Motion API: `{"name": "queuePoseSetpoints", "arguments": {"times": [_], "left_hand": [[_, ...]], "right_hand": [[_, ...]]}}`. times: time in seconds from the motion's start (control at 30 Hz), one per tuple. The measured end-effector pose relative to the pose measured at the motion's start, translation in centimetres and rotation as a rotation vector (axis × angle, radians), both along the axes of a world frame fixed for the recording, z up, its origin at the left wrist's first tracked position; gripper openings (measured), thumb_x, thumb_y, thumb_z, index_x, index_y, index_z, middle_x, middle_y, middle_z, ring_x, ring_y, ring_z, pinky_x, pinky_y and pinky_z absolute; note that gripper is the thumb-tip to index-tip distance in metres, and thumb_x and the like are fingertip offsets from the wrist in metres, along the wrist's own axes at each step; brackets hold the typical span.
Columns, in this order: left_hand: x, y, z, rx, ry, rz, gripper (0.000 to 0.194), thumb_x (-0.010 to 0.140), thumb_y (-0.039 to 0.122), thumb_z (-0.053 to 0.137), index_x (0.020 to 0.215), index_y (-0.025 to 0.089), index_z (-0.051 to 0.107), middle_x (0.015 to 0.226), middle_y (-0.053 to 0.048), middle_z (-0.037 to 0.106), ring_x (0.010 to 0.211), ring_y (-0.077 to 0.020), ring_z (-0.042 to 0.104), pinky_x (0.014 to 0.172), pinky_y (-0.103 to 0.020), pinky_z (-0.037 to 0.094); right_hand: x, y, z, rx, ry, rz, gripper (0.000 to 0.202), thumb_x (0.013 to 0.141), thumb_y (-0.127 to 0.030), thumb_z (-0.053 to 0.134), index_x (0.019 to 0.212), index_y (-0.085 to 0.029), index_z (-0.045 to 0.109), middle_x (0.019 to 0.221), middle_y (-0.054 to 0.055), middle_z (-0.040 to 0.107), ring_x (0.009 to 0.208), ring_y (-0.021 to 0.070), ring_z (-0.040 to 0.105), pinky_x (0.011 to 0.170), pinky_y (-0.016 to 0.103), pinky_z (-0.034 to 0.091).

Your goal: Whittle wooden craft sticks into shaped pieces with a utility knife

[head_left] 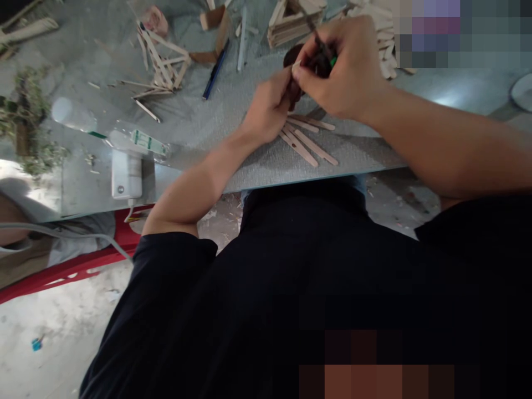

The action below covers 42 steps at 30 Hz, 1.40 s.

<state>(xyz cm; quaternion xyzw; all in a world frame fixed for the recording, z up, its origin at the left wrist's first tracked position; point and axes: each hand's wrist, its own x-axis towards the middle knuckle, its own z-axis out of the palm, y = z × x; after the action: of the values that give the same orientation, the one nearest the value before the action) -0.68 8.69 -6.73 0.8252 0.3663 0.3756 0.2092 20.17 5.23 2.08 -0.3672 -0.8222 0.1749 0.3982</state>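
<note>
My left hand (270,105) is closed above the table, its fingers pinched round a wooden craft stick (296,67), of which only a pale end shows. Touching it from the right, my right hand (344,69) is closed too. A slim dark tool with a green part (320,44) sticks up out of the right fingers; its kind is hard to make out. Several loose craft sticks (307,145) lie fanned out just below my hands. Behind the fingers a dark round thing (292,55) is partly hidden.
Stacked sticks form a triangular frame (286,25) beyond my hands. Left of it lie a blue pen (215,71), a cardboard piece (222,33) and a loose stick structure (166,64). Farther left are a clear bottle (77,115), a white power adapter (126,174) and dried plants (27,111).
</note>
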Motion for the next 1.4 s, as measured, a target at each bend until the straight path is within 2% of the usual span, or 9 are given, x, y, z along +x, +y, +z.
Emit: {"name": "queuePoseSetpoints", "arguments": {"times": [0.1,0.23,0.33,0.53,0.67,0.77,0.87,1.07,1.4], "left_hand": [[0.8,-1.2,0.8,-0.028,-0.054,-0.026,0.065,0.107,0.085,0.016,0.108,0.036,0.058,0.090,-0.004,0.078,0.084,-0.0227,0.060,0.079,-0.047,0.055],[1.8,-2.9,1.8,-0.171,-0.154,-0.008,0.068,0.102,0.093,0.019,0.108,0.034,0.053,0.082,-0.004,0.072,0.066,-0.0203,0.057,0.061,-0.043,0.050],[1.7,-4.4,2.6,-0.160,-0.222,0.016,0.065,0.103,0.092,0.030,0.103,0.032,0.054,0.088,-0.007,0.071,0.071,-0.0214,0.060,0.067,-0.045,0.055],[0.6,-5.7,3.9,-0.133,-0.196,0.009,0.075,0.100,0.095,0.018,0.096,0.030,0.056,0.085,-0.009,0.068,0.080,-0.0234,0.062,0.078,-0.048,0.060],[0.1,-5.4,4.2,-0.095,-0.253,0.057,0.061,0.101,0.090,0.036,0.085,0.034,0.054,0.072,-0.005,0.061,0.073,-0.0250,0.058,0.072,-0.048,0.055],[0.0,-5.7,5.0,-0.076,-0.292,0.081,0.050,0.102,0.082,0.044,0.080,0.038,0.054,0.064,-0.004,0.053,0.066,-0.0290,0.056,0.065,-0.050,0.046],[0.0,-6.5,6.1,-0.051,-0.299,0.074,0.048,0.103,0.076,0.046,0.076,0.037,0.052,0.060,-0.004,0.048,0.065,-0.0306,0.056,0.065,-0.050,0.043],[-0.2,-7.2,6.9,-0.040,-0.238,0.077,0.041,0.108,0.063,0.045,0.078,0.037,0.056,0.067,-0.006,0.059,0.066,-0.0300,0.059,0.071,-0.053,0.046],[-0.2,-7.0,6.8,0.101,-0.142,0.130,0.043,0.109,0.061,0.031,0.078,0.039,0.052,0.075,-0.007,0.066,0.069,-0.0314,0.062,0.068,-0.055,0.047]], "right_hand": [[0.0,-0.7,0.5,0.099,0.059,-0.013,0.028,0.100,-0.041,0.065,0.098,-0.017,0.080,0.086,0.002,0.073,0.076,0.0169,0.069,0.071,0.032,0.058],[0.0,-1.3,0.7,0.098,0.119,-0.016,0.027,0.098,-0.041,0.066,0.097,-0.018,0.080,0.085,0.000,0.072,0.078,0.0166,0.071,0.073,0.031,0.057],[-0.3,-1.6,0.7,0.058,0.207,0.035,0.024,0.093,-0.035,0.069,0.093,-0.013,0.078,0.081,0.000,0.070,0.073,0.0147,0.068,0.069,0.028,0.051],[-0.7,-1.9,0.8,0.019,0.319,0.119,0.018,0.090,-0.031,0.074,0.087,-0.013,0.075,0.073,0.000,0.066,0.066,0.0131,0.058,0.064,0.028,0.041],[0.7,-1.2,1.3,0.081,0.124,0.084,0.041,0.090,-0.053,0.081,0.080,-0.016,0.068,0.070,-0.001,0.057,0.064,0.0112,0.047,0.063,0.028,0.032],[1.9,-0.6,1.8,0.190,-0.132,0.066,0.064,0.105,-0.078,0.047,0.074,-0.022,0.055,0.065,0.001,0.042,0.063,0.0164,0.045,0.066,0.035,0.029],[2.5,-0.3,2.0,0.181,-0.346,-0.001,0.067,0.109,-0.075,0.020,0.072,-0.026,0.047,0.068,0.006,0.049,0.069,0.0212,0.056,0.069,0.042,0.029],[2.3,-0.8,2.2,0.253,-0.534,-0.104,0.078,0.109,-0.078,0.007,0.082,-0.026,0.059,0.078,0.010,0.061,0.080,0.0261,0.065,0.070,0.043,0.032],[2.3,-1.4,2.5,0.263,-0.645,-0.136,0.061,0.110,-0.060,0.026,0.084,-0.021,0.064,0.074,0.011,0.063,0.076,0.0301,0.069,0.066,0.041,0.033]]}}
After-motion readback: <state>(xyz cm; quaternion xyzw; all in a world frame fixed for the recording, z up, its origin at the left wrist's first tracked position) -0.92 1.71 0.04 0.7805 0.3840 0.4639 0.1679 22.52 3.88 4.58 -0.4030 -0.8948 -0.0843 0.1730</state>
